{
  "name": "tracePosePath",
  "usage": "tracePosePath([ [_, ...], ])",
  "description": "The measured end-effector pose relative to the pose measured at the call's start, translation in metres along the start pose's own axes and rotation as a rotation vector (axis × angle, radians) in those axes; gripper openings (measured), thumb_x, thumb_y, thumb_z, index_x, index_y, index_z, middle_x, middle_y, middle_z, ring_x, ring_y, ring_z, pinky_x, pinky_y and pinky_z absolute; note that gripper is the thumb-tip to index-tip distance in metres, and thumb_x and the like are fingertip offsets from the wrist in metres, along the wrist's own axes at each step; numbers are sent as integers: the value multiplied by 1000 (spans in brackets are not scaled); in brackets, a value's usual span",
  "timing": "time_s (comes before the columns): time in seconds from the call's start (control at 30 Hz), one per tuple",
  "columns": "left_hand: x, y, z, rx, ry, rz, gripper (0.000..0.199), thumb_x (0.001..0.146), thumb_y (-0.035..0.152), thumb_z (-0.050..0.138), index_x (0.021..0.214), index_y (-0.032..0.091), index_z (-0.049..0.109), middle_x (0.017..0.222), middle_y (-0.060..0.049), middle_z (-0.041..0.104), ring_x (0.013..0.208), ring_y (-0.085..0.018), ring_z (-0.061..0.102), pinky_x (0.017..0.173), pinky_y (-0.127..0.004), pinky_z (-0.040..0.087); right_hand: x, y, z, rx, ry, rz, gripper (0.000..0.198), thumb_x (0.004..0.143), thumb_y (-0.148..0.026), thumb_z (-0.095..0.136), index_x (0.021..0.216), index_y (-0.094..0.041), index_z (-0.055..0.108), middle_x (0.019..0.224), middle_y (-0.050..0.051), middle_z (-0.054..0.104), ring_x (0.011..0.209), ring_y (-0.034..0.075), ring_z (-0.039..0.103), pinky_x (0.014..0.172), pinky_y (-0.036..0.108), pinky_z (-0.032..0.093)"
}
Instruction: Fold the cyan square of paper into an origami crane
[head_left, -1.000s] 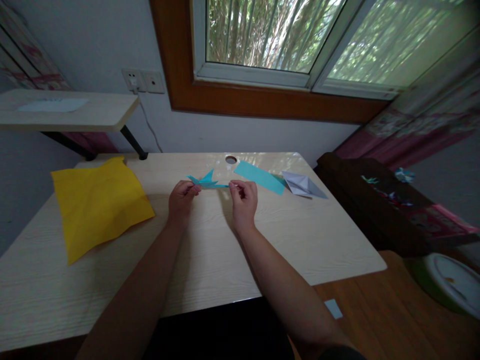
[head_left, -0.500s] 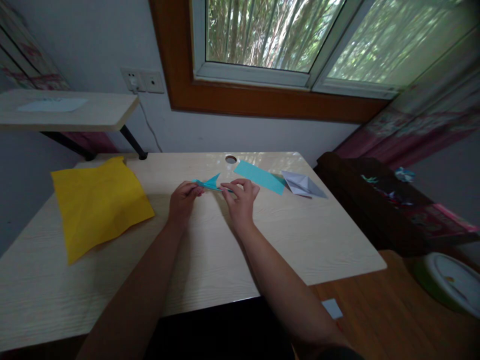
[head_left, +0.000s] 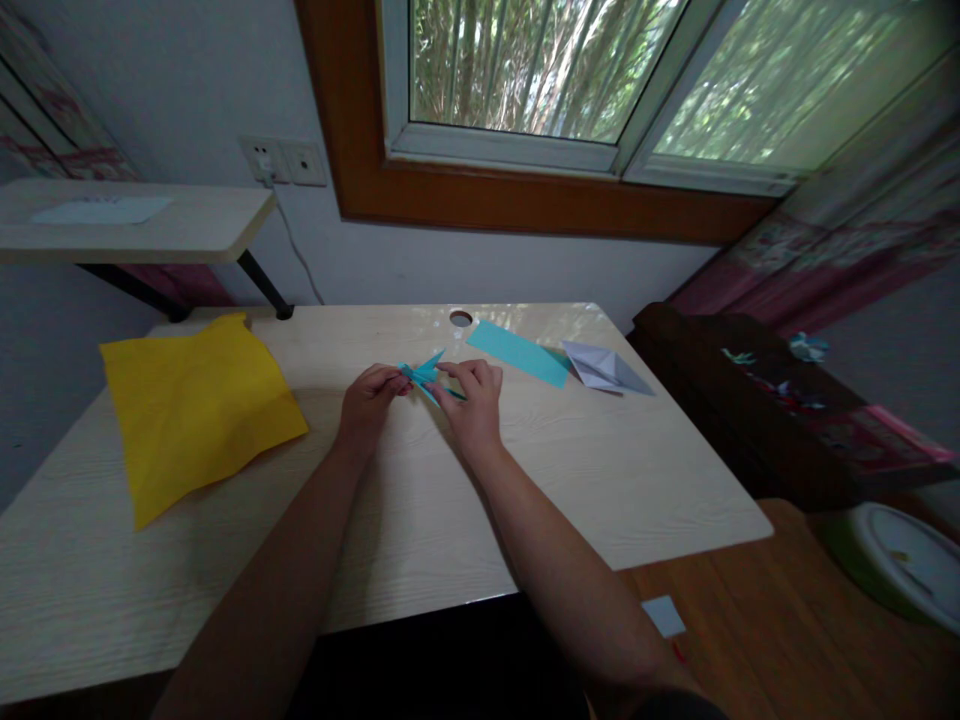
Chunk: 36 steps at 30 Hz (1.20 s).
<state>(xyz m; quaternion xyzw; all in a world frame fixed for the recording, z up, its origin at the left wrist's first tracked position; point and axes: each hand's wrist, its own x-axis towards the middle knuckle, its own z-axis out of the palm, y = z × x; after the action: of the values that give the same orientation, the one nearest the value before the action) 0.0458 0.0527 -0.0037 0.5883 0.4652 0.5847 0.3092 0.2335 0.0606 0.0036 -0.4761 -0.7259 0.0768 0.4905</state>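
Observation:
A small folded blue paper (head_left: 424, 374) with pointed flaps is held between my hands, above the far half of the table. My left hand (head_left: 370, 398) pinches its left end, fingers closed. My right hand (head_left: 472, 392) is at its right side, with the thumb against a lower flap and the index finger beside the upper point; a narrow tip shows near the thumb. Just beyond my right hand lies a flat blue paper strip (head_left: 517, 354). Beside the strip sits a folded white paper boat shape (head_left: 600, 366).
A creased yellow paper sheet (head_left: 199, 415) lies on the left of the table (head_left: 420, 540). Behind it stands a raised shelf (head_left: 217, 225) on black legs. A round cable hole (head_left: 460, 319) is near the back edge. A green-and-white bin (head_left: 911, 560) stands on the floor at right.
My right hand has shifted slightly left and its fingers have spread a little. The blue paper has turned, so more of its flaps now stand apart. My left hand stays nearly still.

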Motion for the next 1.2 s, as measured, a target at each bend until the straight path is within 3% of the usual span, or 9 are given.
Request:
tracePosePath([
  [0.17,-1,-1,1,-66,-16,-21,15,89,37,72,90,24,80,84,-2,70,78,-17,66,77,-30,53,-1,2,3,10,-42,-9,22,87,-39,79,108,-33,78,101,6,64,101,26,52,94,45,42],
  [0.3,-2,0,3,-139,-39,-81,25,85,45,75,98,25,81,92,-4,72,82,-19,68,77,-31,56,-1,1,2,-1,-90,-15,24,89,-38,78,112,-34,77,104,6,68,104,27,50,94,46,41],
  [0.5,-3,13,4,-69,-41,-148,38,87,53,72,108,22,79,107,-7,77,99,-23,70,90,-33,55,-1,-4,0,0,-145,-32,27,92,-37,75,118,-33,75,103,5,72,102,26,51,93,44,40],
  [0.63,-4,16,6,-85,-32,-136,44,88,57,70,111,20,78,112,-9,76,105,-24,69,94,-34,53,-1,-4,1,5,-135,-45,19,93,-38,73,109,-30,77,96,4,73,100,26,53,91,44,41],
  [0.77,-5,16,8,-191,-71,-168,43,81,47,79,117,23,75,107,-6,74,96,-21,69,88,-32,54,-1,-3,1,-2,-129,-50,15,93,-39,72,101,-28,77,93,4,73,97,26,54,90,44,41],
  [1.0,-2,10,7,-92,-91,-73,25,82,39,77,102,25,80,104,-6,70,97,-21,65,87,-31,51,-2,-3,2,-17,-136,-68,14,93,-38,72,101,-27,77,95,4,74,97,25,55,90,44,42],
  [1.1,-2,7,7,-99,-36,-136,21,81,39,78,94,23,78,94,-4,71,87,-20,65,78,-30,51,-2,-1,2,-9,-152,-70,16,93,-34,72,107,-27,75,98,5,74,98,26,57,92,44,43],
  [1.2,-1,5,6,-122,32,-230,21,80,40,77,88,21,73,77,0,68,70,-17,61,65,-27,46,0,1,0,11,-135,-42,33,90,-30,74,123,-28,69,108,5,74,103,27,58,96,45,44],
])
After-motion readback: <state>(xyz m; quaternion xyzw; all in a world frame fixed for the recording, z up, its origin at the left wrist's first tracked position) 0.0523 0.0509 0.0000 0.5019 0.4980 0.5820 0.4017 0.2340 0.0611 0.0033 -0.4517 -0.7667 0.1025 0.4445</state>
